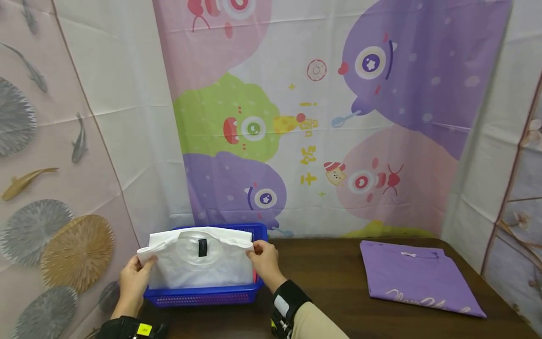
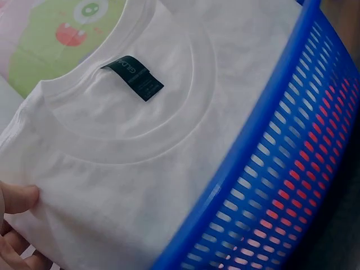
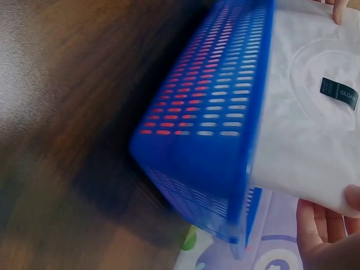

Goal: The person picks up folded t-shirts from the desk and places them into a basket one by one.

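Note:
A folded white T-shirt (image 1: 203, 268) with a dark neck label stands partly inside a blue plastic basket (image 1: 203, 297), its collar end raised above the rim. My left hand (image 1: 134, 282) pinches the shirt's left upper corner, thumb on the near face. At the opposite corner my right hand (image 1: 266, 263) pinches the cloth the same way. In the left wrist view the thumb of the left hand (image 2: 19, 216) presses the white cloth, with the other fingers behind. Through the slots of the basket wall (image 3: 208, 84) something red shows lower down; its kind is hidden.
A folded purple T-shirt (image 1: 417, 278) with pale lettering lies at the right on the dark wooden table (image 1: 322, 282). Behind the table hangs a curtain (image 1: 305, 207) printed with cartoon monsters. A patterned cloth wall (image 1: 76, 188) stands close on the left.

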The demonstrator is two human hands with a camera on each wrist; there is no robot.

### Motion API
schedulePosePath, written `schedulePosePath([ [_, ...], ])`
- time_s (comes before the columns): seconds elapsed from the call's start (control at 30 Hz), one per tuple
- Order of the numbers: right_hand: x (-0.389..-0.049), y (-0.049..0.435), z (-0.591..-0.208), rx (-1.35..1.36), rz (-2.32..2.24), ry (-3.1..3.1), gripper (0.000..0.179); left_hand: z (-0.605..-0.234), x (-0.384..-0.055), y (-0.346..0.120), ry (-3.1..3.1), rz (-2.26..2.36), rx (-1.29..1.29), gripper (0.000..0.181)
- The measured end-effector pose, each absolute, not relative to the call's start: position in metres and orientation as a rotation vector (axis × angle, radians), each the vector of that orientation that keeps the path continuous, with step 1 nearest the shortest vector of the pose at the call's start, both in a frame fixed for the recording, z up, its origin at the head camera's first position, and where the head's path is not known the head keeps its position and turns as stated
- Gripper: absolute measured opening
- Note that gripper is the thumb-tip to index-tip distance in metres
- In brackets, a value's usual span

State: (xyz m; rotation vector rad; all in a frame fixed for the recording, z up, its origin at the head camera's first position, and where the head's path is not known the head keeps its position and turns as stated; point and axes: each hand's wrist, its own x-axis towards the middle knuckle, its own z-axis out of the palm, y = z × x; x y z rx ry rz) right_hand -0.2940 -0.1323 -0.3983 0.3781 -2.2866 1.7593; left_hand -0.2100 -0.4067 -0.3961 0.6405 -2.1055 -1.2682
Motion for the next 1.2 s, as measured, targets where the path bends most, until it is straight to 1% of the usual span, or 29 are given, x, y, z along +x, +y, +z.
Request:
schedulePosePath([
  [0.33, -0.286, -0.138, -0.417, 0.382, 1.781, -2.321, 0.010, -0.421, -0.206, -0.411, -2.104, -1.229, 0.677, 0.037],
  [0.53, -0.283, -0.138, -0.424, 0.328, 1.832, -2.310, 0.015, -0.430, -0.206, -0.412, -2.113, -1.188, 0.696, 0.034],
  [0.7, -0.282, -0.138, -0.424, 0.321, 1.860, -2.332, 0.014, -0.430, -0.207, -0.413, -2.117, -1.142, 0.685, 0.033],
  [1.03, -0.285, -0.120, -0.424, 0.187, 1.834, -2.318, 0.011, -0.426, -0.222, -0.403, -2.232, -1.099, 0.687, 0.042],
  [1.2, -0.287, -0.111, -0.428, 0.134, 1.847, -2.298, 0.012, -0.427, -0.233, -0.398, -2.279, -1.012, 0.627, 0.038],
])
